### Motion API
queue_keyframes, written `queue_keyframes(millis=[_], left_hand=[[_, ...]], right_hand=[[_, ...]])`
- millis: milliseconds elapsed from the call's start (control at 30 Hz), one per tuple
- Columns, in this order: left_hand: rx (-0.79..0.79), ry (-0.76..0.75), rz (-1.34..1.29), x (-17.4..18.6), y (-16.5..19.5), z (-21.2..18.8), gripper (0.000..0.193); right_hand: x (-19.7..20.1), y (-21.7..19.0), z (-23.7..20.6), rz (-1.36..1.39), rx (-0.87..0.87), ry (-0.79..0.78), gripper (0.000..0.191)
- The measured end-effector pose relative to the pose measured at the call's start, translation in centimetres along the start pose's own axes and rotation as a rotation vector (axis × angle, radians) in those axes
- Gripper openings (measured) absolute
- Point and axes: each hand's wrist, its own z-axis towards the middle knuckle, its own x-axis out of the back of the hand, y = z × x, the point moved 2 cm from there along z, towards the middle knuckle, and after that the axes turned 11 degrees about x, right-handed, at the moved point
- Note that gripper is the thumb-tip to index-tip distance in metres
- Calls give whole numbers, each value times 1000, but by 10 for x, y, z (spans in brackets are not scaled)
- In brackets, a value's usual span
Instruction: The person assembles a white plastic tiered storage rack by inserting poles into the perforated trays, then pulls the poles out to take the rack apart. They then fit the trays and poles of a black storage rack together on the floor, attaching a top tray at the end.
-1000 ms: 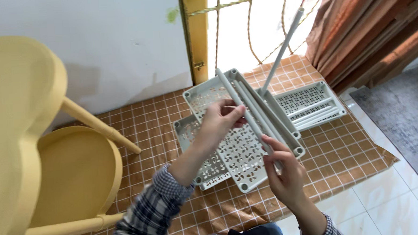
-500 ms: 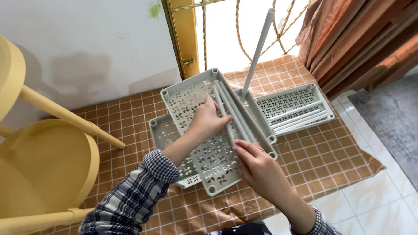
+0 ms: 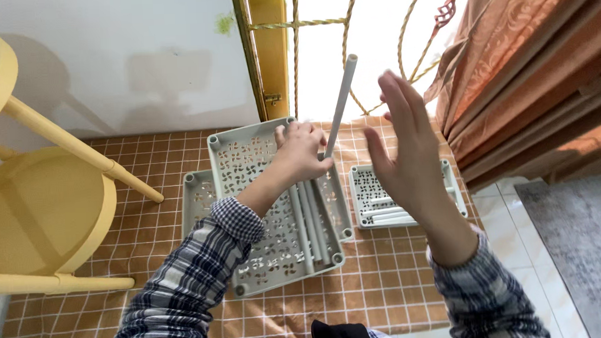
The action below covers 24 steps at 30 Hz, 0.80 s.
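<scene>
Landmark for everything here is the big grey shelf panel (image 3: 275,204), lying flat on the brown tiled mat (image 3: 386,280).

Largest first: yellow stool (image 3: 38,201) well off to the panel's left. Orange curtain (image 3: 533,78) up and to the panel's right. A second panel (image 3: 197,197) sticks out from under the main panel's left edge. A third, smaller panel (image 3: 376,193) sits just beside its right edge, a few tubes lying on it.

On the main panel, near its right edge: a bundle of grey tubes (image 3: 308,223) lying lengthwise.

What has changed: half a second ago my right hand was down on the tubes on the panel, and one tube leaned up at a slant. Now my right hand (image 3: 408,151) is lifted clear, above the gap between the main panel and the smaller one. Fingers straight, slightly spread, palm open, holding nothing.

My left hand (image 3: 303,152) has moved from the panel's middle to its top right corner. Fingers curled tight around the base of the single tube (image 3: 340,103), which now stands more upright at that corner. My read: tube is going into the corner socket, left hand alone steadying it. Can't see whether it's seated.
</scene>
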Motion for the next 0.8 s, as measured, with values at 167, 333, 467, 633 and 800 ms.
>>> queue_keyframes(millis=[167,333,467,633,800], left_hand=[[123,-20,10,-12,-1,-5,37],[131,60,42,-19,-6,-7,44],[88,133,-13,-26,-16,-7,31],[75,181,-73,-32,-22,-3,14],[100,88,-77,-35,-29,2,21]], right_hand=[[-38,20,34,142,-8,-106,73],[-52,25,26,193,-32,-94,69],[-64,33,27,254,23,-14,66],[-72,48,22,312,69,102,60],[-65,75,11,566,-107,139,59]])
